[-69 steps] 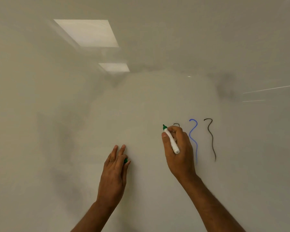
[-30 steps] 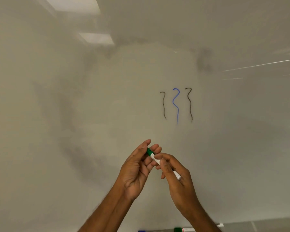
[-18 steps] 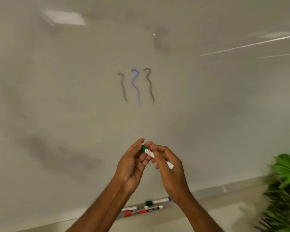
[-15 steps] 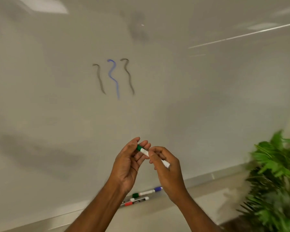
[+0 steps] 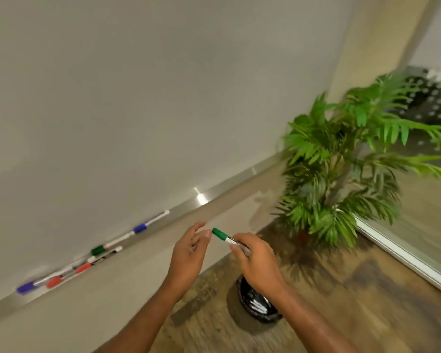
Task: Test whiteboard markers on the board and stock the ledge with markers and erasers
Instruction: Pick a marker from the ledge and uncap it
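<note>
Head view: capped green marker [image 5: 223, 236] pinched in the right hand [image 5: 259, 261], barrel caught between thumb and fingertips [image 5: 236, 247], green cap jutting up and to the left out of the grip. Long axis tilted, cap end high and toward the board, tail end buried in the palm. Left hand [image 5: 189, 256] just beside the cap, fingers loosely spread, holding nothing, thumb and index tips close to the cap end but seemingly clear of it.

Behind and to the left, the whiteboard [image 5: 138, 98], frame motion-blurred; along its lower edge the metal ledge [image 5: 214, 192], running up to the right. On the ledge, well apart from both hands: a blue-capped marker [image 5: 148, 225], a green-capped marker [image 5: 105, 248], red markers [image 5: 69, 275] and another blue one [image 5: 26, 287] farthest left, all lying lengthwise along the rail. No eraser to be made out there.

To the right, a potted plant [image 5: 341, 174]; below the right wrist, a dark bin [image 5: 255, 304] on the wooden floor [image 5: 367, 301], pale sticks inside, too blurred to name.

Likely step in hand: disposing of the tested marker. Ledge up and left of the grip, bin directly beneath it; right hand already carrying, hence the nearer one for either spot. For the ledge, a turn of the barrel to match the rail probably needed.
</note>
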Tool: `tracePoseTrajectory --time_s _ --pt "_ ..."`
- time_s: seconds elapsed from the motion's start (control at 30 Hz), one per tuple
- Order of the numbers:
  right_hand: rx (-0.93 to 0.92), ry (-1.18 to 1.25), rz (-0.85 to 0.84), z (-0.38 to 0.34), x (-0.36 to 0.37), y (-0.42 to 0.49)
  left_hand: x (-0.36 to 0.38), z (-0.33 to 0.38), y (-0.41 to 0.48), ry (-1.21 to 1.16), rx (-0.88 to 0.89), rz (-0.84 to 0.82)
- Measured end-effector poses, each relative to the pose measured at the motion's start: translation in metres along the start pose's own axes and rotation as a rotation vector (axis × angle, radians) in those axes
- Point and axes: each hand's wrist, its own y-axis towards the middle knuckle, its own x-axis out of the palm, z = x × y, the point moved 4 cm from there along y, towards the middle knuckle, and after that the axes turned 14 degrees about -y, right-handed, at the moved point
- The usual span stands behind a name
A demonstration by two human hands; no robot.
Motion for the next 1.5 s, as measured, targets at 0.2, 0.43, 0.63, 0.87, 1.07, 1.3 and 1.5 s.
tracePoseTrajectory --time_s 0.2,0.43,0.63,0.87,1.07,1.3,1.5 --pt "0.254 -0.224 -0.045 0.133 0.062 -0.028 0.036 -0.097 0.016 0.538 0.105 -0.134" --pt "0.393 -0.429 -0.151 0.237 0.122 -0.022 0.059 -0.184 0.044 0.831 0.235 -0.226" --pt "0.397 -0.469 -0.212 0.273 0.156 -0.001 0.065 -0.223 0.064 0.857 0.21 -0.233" --pt "0.382 -0.519 -0.332 0.309 0.193 0.029 0.074 -0.256 0.079 0.817 0.192 -0.239" --pt "0.407 -0.481 -0.302 0.313 0.187 0.034 0.07 -0.257 0.079 0.841 0.164 -0.222" --pt "0.352 -0.379 -0.134 0.27 0.16 0.039 0.056 -0.223 0.073 0.761 0.178 -0.186" --pt "0.163 -0.244 -0.01 0.182 0.148 0.038 0.011 -0.179 0.057 0.749 0.194 -0.043"
